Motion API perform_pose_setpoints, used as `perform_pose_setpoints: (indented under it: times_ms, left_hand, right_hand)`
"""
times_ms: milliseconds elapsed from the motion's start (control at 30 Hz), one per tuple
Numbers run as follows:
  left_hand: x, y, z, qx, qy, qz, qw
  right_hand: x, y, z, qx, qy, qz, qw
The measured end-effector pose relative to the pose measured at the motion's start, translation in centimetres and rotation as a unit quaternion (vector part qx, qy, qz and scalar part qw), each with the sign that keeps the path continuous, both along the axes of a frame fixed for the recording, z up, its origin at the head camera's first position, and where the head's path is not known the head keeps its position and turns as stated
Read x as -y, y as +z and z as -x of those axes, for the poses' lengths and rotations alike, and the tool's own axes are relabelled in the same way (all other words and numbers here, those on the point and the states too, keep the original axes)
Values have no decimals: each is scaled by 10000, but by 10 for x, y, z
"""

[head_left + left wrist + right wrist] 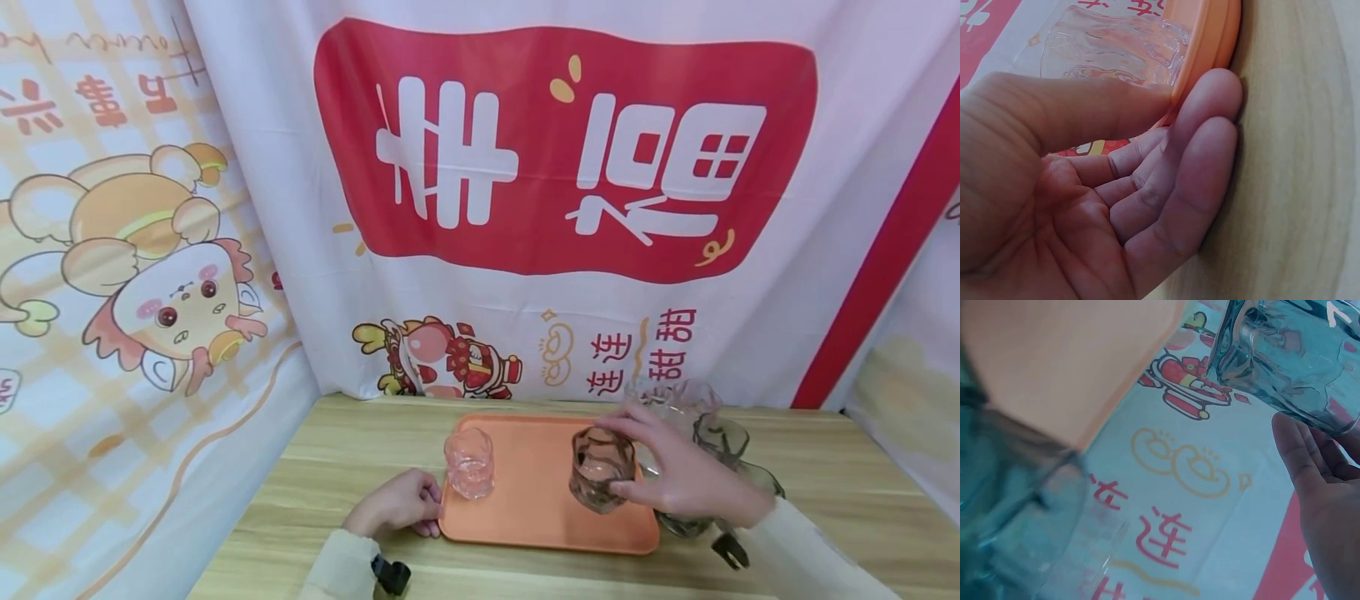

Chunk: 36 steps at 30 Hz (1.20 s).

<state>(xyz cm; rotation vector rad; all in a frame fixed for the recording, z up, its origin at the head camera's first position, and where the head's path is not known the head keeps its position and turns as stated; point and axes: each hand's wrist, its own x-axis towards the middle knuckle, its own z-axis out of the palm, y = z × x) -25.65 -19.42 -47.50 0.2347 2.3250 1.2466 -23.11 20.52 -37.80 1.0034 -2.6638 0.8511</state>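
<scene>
An orange tray lies on the wooden table. My left hand pinches its left rim, thumb on the inner side and fingertips against the outside, as the left wrist view shows. On the tray's left part stands a clear pinkish glass cup, also visible behind my thumb in the left wrist view. My right hand grips a dark, wavy-walled glass cup over the tray's right part. In the right wrist view this cup is apart from the tray.
Several glass cups, some clear and some grey, stand right of the tray, partly behind my right forearm. One blurred glass is close to the right wrist camera. A printed cloth hangs along the table's back edge.
</scene>
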Motion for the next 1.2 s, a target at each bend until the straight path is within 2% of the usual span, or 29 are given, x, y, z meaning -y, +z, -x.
perform_pose_setpoints:
  times_ms: [167,300,433,467,567,700,833,933,1033,1200]
  left_hand:
    - [0,-1,0,-30,-46,-50,10000]
    - [0,-2,0,-52,-67,-121,9999]
    - [1,-2,0,-67,-48,-133,9999]
    - [1,-1,0,-67,-46,-133,9999]
    - [2,0,0,-74,-51,-113,9999]
    - [2,2,-2,-115,-66,-106,9999]
    - [2,2,-2,-156,-62,-120,9998]
    - [1,2,-2,-150,-60,-110,9998]
    - [1,1,-2,-145,-69,-111,9998]
    - [1,-1,-1,-131,-61,-135,9998]
  right_hand:
    - [-25,-11,-34,-589,-293,-292,9974]
    - [-47,-24,-57,-716,-498,-285,9958]
    - [-70,-44,-70,-745,-768,-257,9939]
    - [-75,-50,-72,-727,-932,-270,9926]
    - [-90,-64,-74,-619,-1100,-348,9914]
    - [-100,-77,-74,-560,-1159,-370,9910]
    - [-100,-85,-74,-684,-1257,-296,9893]
    - [-99,-90,-74,-985,-1279,-225,9866]
    - [-98,-95,-73,-1186,-1162,-77,9861]
    - [-98,-98,-74,-877,-1169,96,9892]
